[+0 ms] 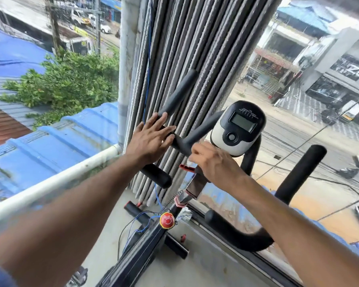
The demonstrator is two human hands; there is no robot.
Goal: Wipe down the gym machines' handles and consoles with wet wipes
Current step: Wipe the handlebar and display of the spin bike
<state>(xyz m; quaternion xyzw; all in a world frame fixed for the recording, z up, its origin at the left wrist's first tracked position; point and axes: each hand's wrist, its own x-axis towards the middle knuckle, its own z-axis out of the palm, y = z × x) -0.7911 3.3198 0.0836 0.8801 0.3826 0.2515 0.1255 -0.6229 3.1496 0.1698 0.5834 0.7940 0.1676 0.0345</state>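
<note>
At centre frame, the left hand [151, 137] lies flat, fingers straight, against the bike's left handlebar [177, 94]. The right hand [210, 162], fingers curled, seems to pinch a wipe [190, 162] below the console [239, 127]. Risk: moisture could seep into the console.

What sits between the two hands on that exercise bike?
In the head view, only a short stretch of black handlebar lies between the left hand and right hand.

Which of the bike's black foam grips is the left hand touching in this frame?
The upper-left grip, slanting up against the blinds: the left hand lies flat at its base. The other three grips go untouched.
</note>
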